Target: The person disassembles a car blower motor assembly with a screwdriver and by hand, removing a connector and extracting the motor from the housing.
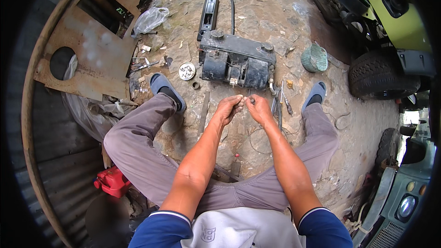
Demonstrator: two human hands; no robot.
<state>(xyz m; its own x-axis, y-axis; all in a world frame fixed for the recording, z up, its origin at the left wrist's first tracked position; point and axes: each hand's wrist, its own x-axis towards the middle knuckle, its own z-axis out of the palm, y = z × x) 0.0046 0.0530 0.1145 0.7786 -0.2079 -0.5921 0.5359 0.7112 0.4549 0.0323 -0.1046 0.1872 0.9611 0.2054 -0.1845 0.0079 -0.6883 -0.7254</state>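
Both hands meet in front of a dirty black unit point(239, 59), which has a ribbed tank-like top and two drum-shaped housings. My left hand point(230, 108) has its fingers pinched together, a tiny pale bit at their tips. Close beside it, my right hand point(258, 109) is closed with a small dark piece point(252, 101) showing at the thumb. What either hand holds is too small to name. Left of the unit lie a round tin point(187, 71) of small parts and a dark ring point(196, 85). Screwdrivers point(286, 101) and other tools lie to the right of my hands.
Beyond the unit are a long black housing point(209, 16) and a hose point(232, 14). A greenish bucket point(314, 58) stands right, near a vehicle tyre point(383, 74). Rusty sheet metal point(87, 55) leans at left, above a red jerrycan point(113, 181). My sandalled feet flank the unit.
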